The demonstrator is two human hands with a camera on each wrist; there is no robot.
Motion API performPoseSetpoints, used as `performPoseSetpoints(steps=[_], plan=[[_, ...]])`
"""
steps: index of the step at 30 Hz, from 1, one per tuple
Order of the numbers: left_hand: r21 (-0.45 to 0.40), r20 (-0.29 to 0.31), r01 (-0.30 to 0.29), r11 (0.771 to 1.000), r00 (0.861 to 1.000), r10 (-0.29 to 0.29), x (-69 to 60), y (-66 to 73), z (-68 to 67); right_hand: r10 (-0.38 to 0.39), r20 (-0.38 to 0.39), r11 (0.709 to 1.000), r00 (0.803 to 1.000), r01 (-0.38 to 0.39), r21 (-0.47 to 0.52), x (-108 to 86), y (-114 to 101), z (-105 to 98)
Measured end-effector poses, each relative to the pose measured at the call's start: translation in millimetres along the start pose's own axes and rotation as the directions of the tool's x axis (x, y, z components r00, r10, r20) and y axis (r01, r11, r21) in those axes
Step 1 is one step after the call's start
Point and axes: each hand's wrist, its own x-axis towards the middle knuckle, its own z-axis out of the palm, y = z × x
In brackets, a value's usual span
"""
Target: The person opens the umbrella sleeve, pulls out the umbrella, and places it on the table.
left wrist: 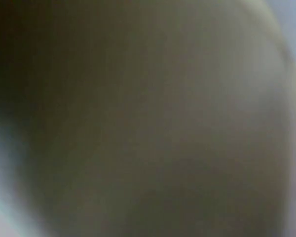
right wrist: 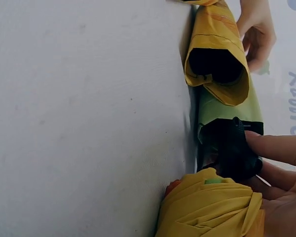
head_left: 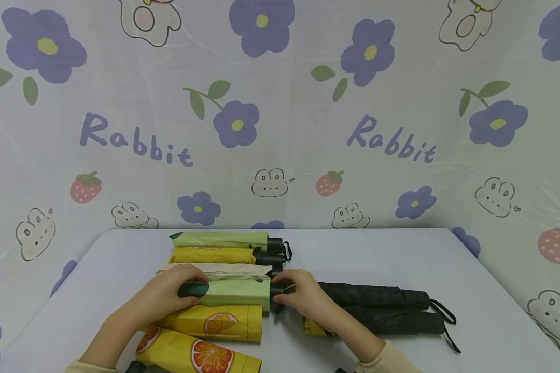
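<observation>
A light green folded umbrella in its sleeve point(head_left: 235, 293) lies crosswise on the table, between my two hands. My left hand point(head_left: 170, 290) grips its left end, with thumb and fingers on either side of a dark green patch. At the right end, my right hand point(head_left: 303, 292) pinches the black handle point(right wrist: 232, 148) that sticks out of the sleeve. A yellow sleeve with orange slices point(head_left: 233, 322) lies just in front of the green one, and a cream umbrella point(head_left: 228, 269) just behind. The left wrist view is a blur.
Farther back lie a yellow umbrella point(head_left: 210, 255) and another green one point(head_left: 219, 239). A second orange-slice sleeve point(head_left: 242, 364) is nearest. On the right are two black folded umbrellas point(head_left: 378, 296) with wrist loops; a yellow folded bundle point(head_left: 315, 328) shows beside the right forearm.
</observation>
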Motion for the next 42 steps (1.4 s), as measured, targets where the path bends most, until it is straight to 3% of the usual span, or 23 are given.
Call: performPoseSetpoints(steps=[10,19,27,35,42], plan=[[-0.002,0.003,-0.008,1.0,1.0,0.008,-0.3,1.2,-2.1,0.017,-0.017,0.996,1.0,-0.016,0.086,-2.8,-2,-1],[-0.008,0.022,0.015,1.0,1.0,-0.014,-1.3,2.4,-1.0,-0.017,0.0,0.998,1.0,0.016,0.069,-3.1,-2,-4],[0.012,0.013,0.012,1.0,1.0,-0.012,0.2,3.5,1.2,-0.043,-0.079,0.996,0.996,0.049,0.078,-5.4,-2,-1],[0.047,0.009,0.016,0.999,1.0,-0.017,0.5,6.3,0.1,-0.015,-0.133,0.999,0.991,0.019,0.031,-9.9,-11,-2],[0.045,0.013,0.024,0.999,1.0,-0.025,-0.3,6.2,1.0,-0.006,-0.05,0.998,0.999,0.009,0.064,-8.0,-11,0]])
